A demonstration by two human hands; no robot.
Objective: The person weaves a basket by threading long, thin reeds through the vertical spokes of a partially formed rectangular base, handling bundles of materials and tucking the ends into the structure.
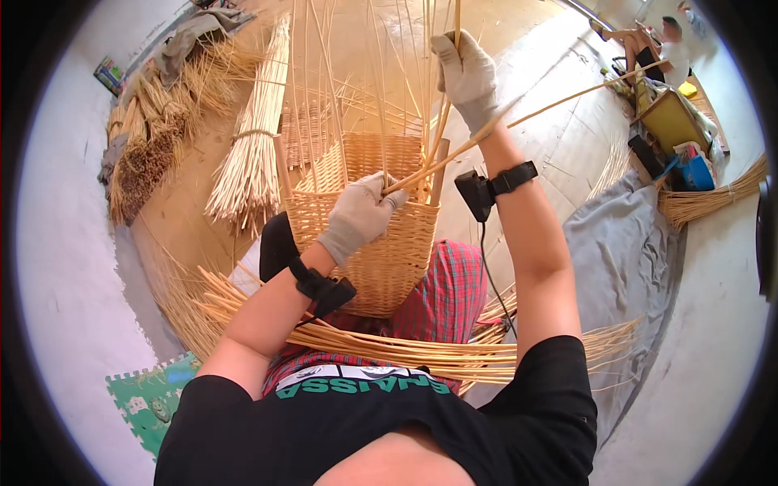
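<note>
A tan woven wicker basket [369,271] stands between my legs, with long thin rods rising from its rim. My left hand [361,215], in a pale glove, pinches wicker rods [417,176] at the basket's near rim. Higher up and to the right, my right hand [468,81], also gloved, is closed round an upright wicker rod [457,18]. Other rods cross just below that hand and slant out to the right. The left fingertips partly hide where the rods meet the weave.
A bundle of loose rods [389,348] lies across my lap. Beyond the basket are a tied pale bundle [259,121] and darker bundles [154,138] by the left wall. Grey cloth [620,243] covers floor at right. Another person [664,53] sits far right near a blue container [695,172].
</note>
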